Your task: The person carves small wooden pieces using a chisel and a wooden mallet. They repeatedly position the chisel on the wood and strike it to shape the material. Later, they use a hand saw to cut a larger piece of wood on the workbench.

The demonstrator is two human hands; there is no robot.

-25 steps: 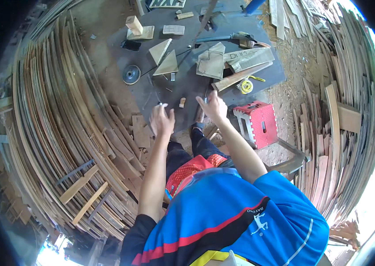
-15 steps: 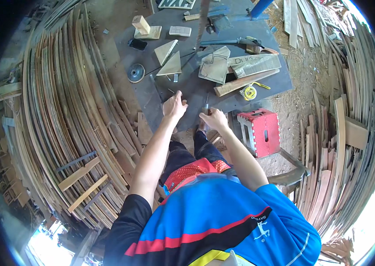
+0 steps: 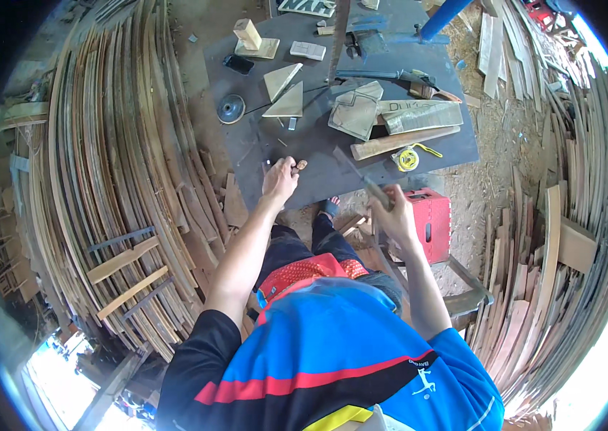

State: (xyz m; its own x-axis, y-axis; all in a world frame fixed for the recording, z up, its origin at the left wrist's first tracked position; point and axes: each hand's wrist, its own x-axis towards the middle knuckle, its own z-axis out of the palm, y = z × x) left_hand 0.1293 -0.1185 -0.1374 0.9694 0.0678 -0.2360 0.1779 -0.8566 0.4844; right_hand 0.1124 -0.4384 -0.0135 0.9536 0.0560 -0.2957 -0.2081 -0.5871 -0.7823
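Over the near edge of the dark table (image 3: 318,183), my left hand (image 3: 279,181) is closed round a small thing, whose brown wooden rounded end (image 3: 302,165) pokes out beside the fingers. What the rest of it is stays hidden in the fist. My right hand (image 3: 395,213) grips a hand tool with a long thin grey blade (image 3: 358,172), smeared by motion and slanting up to the left over the tabletop. Just beyond the hands lie two triangular wood pieces (image 3: 286,102), a small light rectangular piece (image 3: 292,123) and a yellow tape measure (image 3: 406,159).
A wood block with a marked outline (image 3: 354,113) and several boards (image 3: 422,117) lie on the table's right side. At left are a round metal disc (image 3: 230,109) and a phone (image 3: 238,65). A red folding stool (image 3: 430,226) stands by my right hand. Stacked timber (image 3: 117,144) flanks the table.
My right hand has moved right and toward me, and its blade, upright before, now slants to the upper left. My left hand stays closed in nearly the same place.
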